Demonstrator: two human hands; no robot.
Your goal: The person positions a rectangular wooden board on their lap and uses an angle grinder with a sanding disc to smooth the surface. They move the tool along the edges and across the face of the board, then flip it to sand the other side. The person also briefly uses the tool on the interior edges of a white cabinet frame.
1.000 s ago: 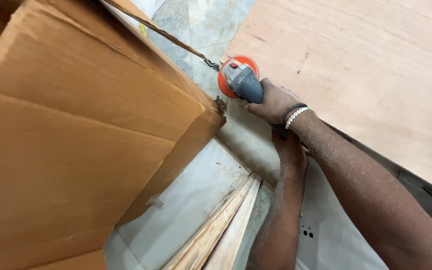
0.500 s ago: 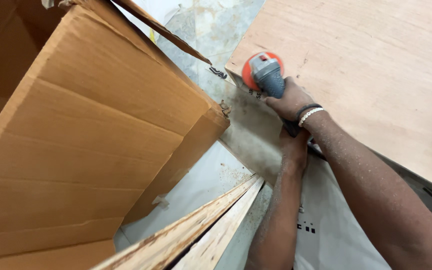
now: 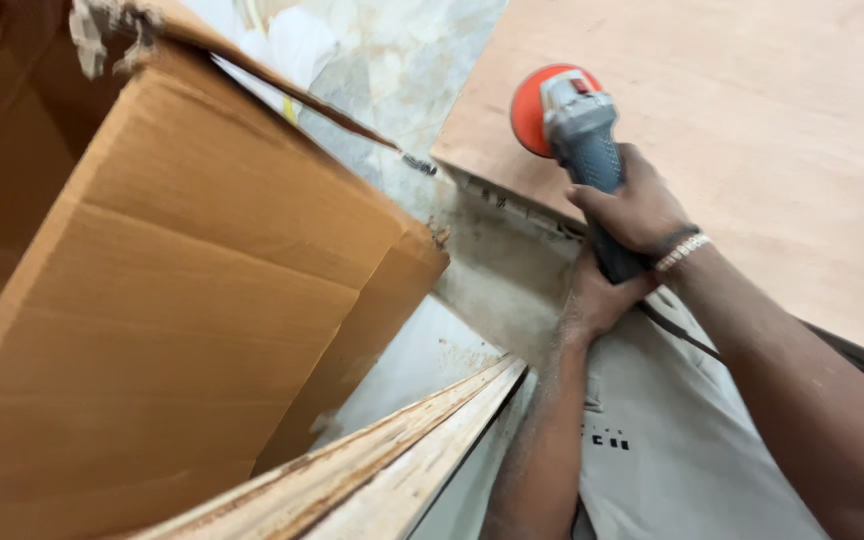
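Both hands are closed on a grey-bodied power sander [image 3: 580, 130]. The right hand [image 3: 637, 205] wraps the body from above, its grip fully closed round the housing, a beaded band at the wrist. The left hand [image 3: 592, 300] sits directly below it, closed on the rear of the handle, where a dark cable [image 3: 677, 330] leaves the tool.

Change noted: against the two earlier views, the tool has moved away from the corner of the cardboard box [image 3: 202, 300] and up onto the plywood sheet [image 3: 752, 130]. A second ago the orange disc [image 3: 537, 105] sat just beside the box corner, over the gap; it now lies ahead of the grip, at the near edge of the sheet and apart from the box. The box occupies the area left of the grip, and the marbled floor [image 3: 392, 70] shows between box and sheet.

Judgement: the sander is positioned to work the sheet's edge zone. Whether the disc is pressed flat on the wood or held just clear cannot be confirmed from this angle.

Below the grip lies a pale dusty covering [image 3: 672, 450]; a wooden strip [image 3: 402, 450] runs below and to the left.
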